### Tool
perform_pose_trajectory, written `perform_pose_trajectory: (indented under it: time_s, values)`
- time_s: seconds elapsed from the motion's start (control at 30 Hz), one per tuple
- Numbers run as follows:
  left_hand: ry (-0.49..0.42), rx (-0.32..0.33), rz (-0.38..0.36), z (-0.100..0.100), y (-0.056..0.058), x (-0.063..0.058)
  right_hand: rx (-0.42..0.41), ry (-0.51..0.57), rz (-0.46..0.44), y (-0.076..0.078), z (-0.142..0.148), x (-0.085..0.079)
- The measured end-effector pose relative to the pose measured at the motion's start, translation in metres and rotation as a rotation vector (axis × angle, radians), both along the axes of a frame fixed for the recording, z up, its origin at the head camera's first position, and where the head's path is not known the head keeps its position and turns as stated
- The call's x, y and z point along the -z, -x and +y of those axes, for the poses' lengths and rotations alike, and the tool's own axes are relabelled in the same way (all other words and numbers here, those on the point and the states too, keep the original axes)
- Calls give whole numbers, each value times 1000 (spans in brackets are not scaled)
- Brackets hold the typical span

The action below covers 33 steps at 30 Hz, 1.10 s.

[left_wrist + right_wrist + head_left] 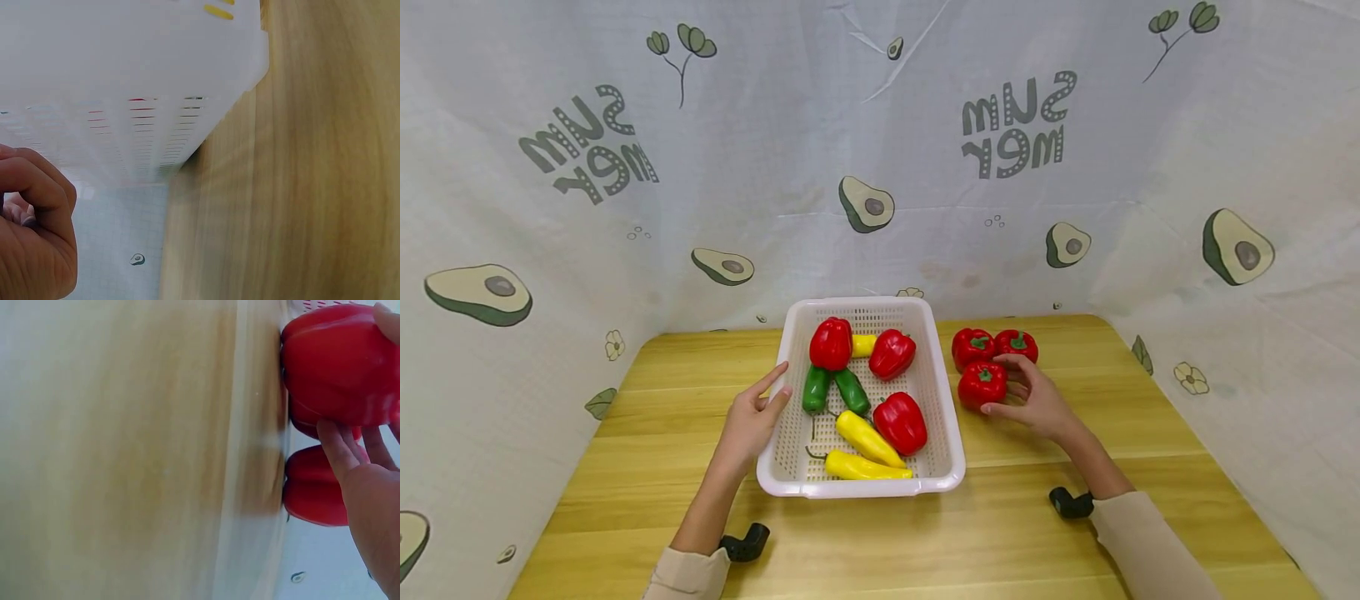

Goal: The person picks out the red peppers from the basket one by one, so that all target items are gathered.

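Note:
My left hand [752,423] grips the left rim of a white plastic basket [955,458], thumb and index finger at its edge. The left wrist view shows that hand's curled fingers [47,181] beside the slotted wall. Right of the basket, my right hand [1033,400] holds a red bell pepper [981,385] standing on the table, thumb on the near side and fingers on the far side. The right wrist view has this pepper [340,365] between thumb and fingers. Just behind it sit two more red bell peppers, one on the left [970,346] and one on the right [1018,342].
Inside the basket lie three red bell peppers [900,423], two green peppers [816,389] and several yellow peppers [868,439]. The wooden table [692,400] ends at a pale cloth [790,250] printed with avocados, hanging behind and at both sides.

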<state>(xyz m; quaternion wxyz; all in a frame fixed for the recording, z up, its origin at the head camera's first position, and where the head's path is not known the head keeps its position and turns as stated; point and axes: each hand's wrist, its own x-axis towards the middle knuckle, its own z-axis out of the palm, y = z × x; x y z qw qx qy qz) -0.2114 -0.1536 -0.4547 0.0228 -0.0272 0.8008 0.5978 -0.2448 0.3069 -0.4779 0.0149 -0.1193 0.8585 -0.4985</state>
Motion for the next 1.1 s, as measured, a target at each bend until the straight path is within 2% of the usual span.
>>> perform_pose_trajectory:
  time_s: [0.4, 0.57, 0.83, 0.97, 1.1]
  values:
    - [-8, -2, -6, 0, 1, 0, -36, -30, 49, 1, -1, -5]
    - [3, -1, 0, -1, 1, -1, -45, -43, 99, 2, -1, -10]
    - [10, -7, 0, -1, 1, -1, -21, -60, 192, 2, -8, -35]
    - [9, -6, 4, -1, 1, -1, -30, -49, 190, 3, -21, -50]
    - [4, 2, 11, 0, 1, 1, -61, -9, 148, 1, -39, -62]
